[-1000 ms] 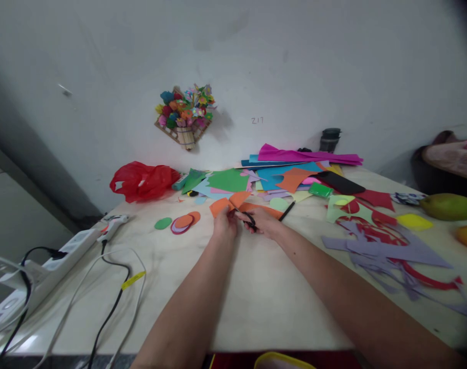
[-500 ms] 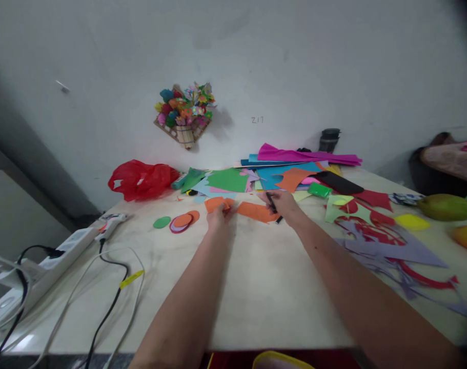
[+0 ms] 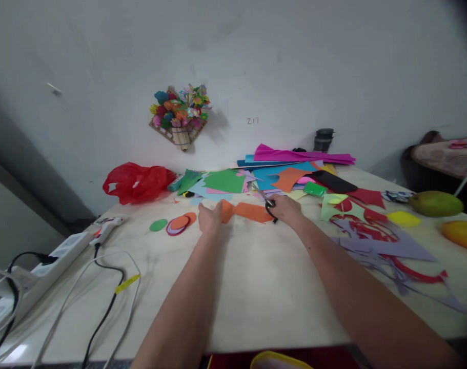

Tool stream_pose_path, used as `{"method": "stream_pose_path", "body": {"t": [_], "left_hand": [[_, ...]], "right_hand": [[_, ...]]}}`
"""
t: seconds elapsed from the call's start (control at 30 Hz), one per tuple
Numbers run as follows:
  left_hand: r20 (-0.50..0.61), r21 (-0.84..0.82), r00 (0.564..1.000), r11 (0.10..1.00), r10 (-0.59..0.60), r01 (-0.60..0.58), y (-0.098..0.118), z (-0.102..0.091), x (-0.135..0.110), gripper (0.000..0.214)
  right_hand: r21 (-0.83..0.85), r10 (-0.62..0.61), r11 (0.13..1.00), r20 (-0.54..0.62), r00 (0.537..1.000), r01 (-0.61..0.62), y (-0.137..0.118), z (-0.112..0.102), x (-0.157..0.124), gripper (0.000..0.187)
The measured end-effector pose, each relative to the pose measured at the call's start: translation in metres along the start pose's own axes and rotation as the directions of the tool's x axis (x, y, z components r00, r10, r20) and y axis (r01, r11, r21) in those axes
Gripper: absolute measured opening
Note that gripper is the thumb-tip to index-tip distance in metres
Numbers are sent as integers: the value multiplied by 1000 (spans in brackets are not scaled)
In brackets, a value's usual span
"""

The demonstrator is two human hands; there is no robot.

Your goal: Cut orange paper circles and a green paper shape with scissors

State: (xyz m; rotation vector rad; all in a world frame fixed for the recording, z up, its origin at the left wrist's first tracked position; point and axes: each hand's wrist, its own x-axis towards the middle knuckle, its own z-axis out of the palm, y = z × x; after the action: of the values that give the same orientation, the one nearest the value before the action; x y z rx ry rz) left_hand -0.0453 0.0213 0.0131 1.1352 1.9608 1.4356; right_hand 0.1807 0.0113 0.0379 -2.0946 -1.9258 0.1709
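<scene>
My right hand [image 3: 286,209] is closed around the black-handled scissors [image 3: 269,203], whose metal blades point away towards the upper left. Between my two hands lies an orange paper strip [image 3: 253,212] with a torn-looking edge, its right end by the scissors' handles. My left hand [image 3: 210,218] pinches the edge of a smaller orange paper piece [image 3: 227,211], which stands partly raised at the strip's left end. Left of that hand are cut paper discs: a green disc [image 3: 158,225] and an orange disc [image 3: 180,222] lying over red, lilac and orange ones.
Coloured paper sheets [image 3: 225,181] spread along the wall, beside a red plastic bag [image 3: 137,183]. A black phone-like slab [image 3: 334,181], lilac paper scraps [image 3: 402,246] and a green mango [image 3: 436,203] are at the right. A white power strip [image 3: 60,256] and cables run down the left.
My left hand has shifted left and gripped the smaller orange piece by its edge, uncovering it. The scissors have turned in my right hand, so their blades now show. The view has shifted slightly.
</scene>
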Motion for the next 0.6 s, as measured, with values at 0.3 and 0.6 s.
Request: {"method": "stream_pose_path", "body": {"t": [0.3,0.6], "left_hand": [[168,511,926,774,339,-375,18,3,-23,33],[523,446,780,669,343,-594,-1,33,-24,60]], "right_hand": [[-223,-40,973,110,993,64,5,-16,-5,37],[-274,-59,958,112,992,88,7,-20,-4,45]]}}
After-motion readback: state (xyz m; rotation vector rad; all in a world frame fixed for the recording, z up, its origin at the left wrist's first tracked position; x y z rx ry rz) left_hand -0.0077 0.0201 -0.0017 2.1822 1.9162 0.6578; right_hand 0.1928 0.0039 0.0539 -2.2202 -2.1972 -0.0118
